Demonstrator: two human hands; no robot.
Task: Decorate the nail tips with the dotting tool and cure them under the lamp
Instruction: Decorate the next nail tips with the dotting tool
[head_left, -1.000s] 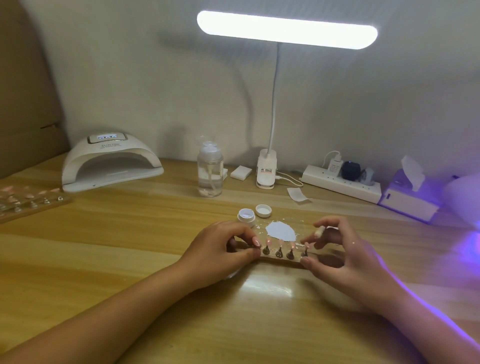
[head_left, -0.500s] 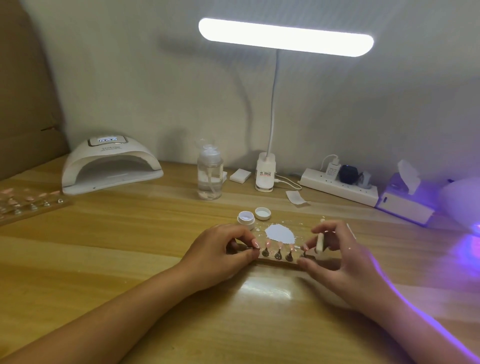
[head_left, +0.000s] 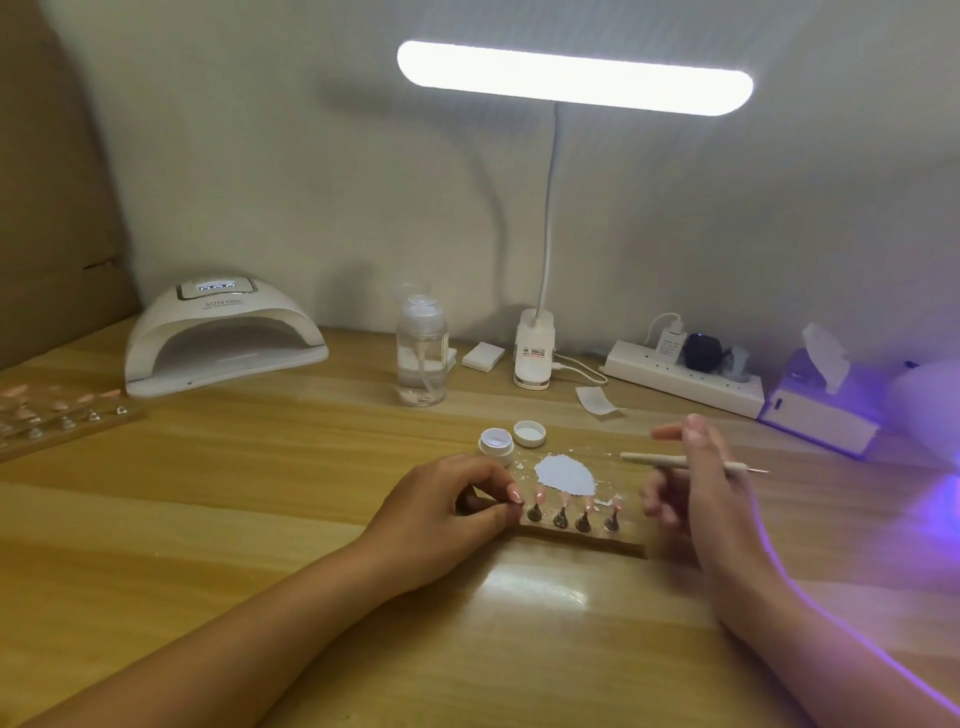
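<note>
Nail tips (head_left: 563, 501) stood on small stands along a wooden holder (head_left: 582, 540) between the hands. The left hand (head_left: 447, 514) pinched the holder's left end with curled fingers; the right hand (head_left: 701, 499) gripped the dotting tool (head_left: 644, 458), held level. Just beyond the tips lay a white gel patch (head_left: 563, 474), then an open jar (head_left: 496, 444). Far beyond the left hand sat the curing lamp (head_left: 223, 338).

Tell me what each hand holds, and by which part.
Right hand holds the dotting tool mid-shaft; left hand pinches the left end of the nail tip holder.
</note>
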